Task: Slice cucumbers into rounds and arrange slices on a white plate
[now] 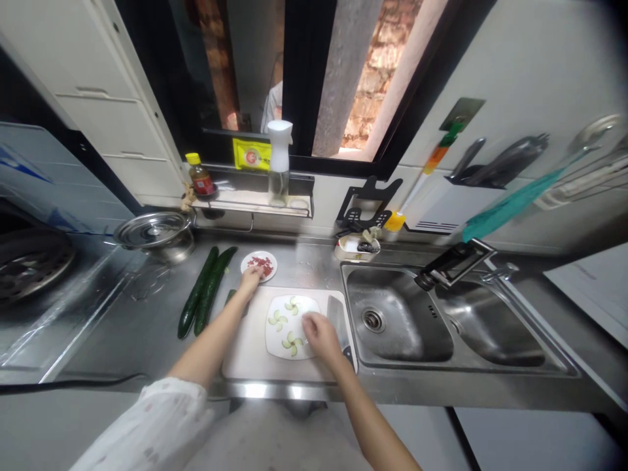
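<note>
My left hand (pixel 252 277) is at the near edge of a small white plate (pixel 244 264) that holds small red pieces (pixel 265 264), perhaps goji berries. Its fingertips are together at the red pieces, and I cannot see what is between them. My right hand (pixel 321 333) is curled closed over the right side of a larger white plate (pixel 275 345); anything in its fingers is hidden. Pale green cucumber slices (pixel 292 344) form several pinwheels there, at least one with a red centre. Under the larger plate lies a pale cutting board (pixel 245 363).
A knife (pixel 336 320) lies at the board's right side, near the double sink (pixel 402 327). Two whole cucumbers (pixel 209 288) and a lidded steel pot (pixel 161 235) are on the left. A spray bottle (pixel 279 163) and a sauce bottle (pixel 200 176) stand on the shelf behind.
</note>
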Demonstrator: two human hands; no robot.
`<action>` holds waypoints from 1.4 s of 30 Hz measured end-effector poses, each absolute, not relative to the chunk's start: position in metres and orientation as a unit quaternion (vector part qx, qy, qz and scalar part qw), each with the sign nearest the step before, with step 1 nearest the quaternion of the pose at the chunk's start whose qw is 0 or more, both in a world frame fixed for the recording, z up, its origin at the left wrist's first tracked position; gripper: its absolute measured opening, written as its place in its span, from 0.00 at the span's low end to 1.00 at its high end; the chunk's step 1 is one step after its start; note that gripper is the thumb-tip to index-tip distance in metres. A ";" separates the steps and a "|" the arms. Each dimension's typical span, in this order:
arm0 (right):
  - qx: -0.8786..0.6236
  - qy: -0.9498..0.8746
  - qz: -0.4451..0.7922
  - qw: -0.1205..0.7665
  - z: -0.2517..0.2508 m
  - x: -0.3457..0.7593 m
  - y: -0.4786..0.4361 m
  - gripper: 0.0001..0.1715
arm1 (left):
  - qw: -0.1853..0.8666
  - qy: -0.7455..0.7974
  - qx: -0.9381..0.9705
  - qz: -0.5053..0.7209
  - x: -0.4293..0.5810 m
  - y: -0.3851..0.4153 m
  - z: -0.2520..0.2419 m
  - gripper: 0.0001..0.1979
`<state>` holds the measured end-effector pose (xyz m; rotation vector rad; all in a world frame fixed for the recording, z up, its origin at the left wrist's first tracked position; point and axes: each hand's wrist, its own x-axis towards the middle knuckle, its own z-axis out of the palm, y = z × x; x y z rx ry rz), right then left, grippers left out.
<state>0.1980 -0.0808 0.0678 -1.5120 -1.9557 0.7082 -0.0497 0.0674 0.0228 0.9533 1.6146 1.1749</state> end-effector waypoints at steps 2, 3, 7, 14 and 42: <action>-0.554 -0.735 0.262 0.290 0.076 0.189 -0.063 0.13 | 0.453 0.651 0.385 0.472 -0.045 0.061 0.030 0.17; -0.549 -0.738 0.258 0.294 0.081 0.185 -0.055 0.13 | 0.457 0.649 0.386 0.470 -0.043 0.057 0.035 0.17; -0.538 -0.738 0.254 0.318 0.096 0.168 -0.029 0.11 | 0.485 0.636 0.404 0.444 -0.035 0.039 0.059 0.15; -0.515 -0.745 0.256 0.338 0.115 0.151 -0.013 0.10 | 0.471 0.617 0.479 0.409 -0.022 0.012 0.093 0.15; -0.489 -0.658 0.384 0.425 0.139 0.148 -0.026 0.11 | 0.331 0.571 0.575 0.483 0.001 -0.048 0.133 0.11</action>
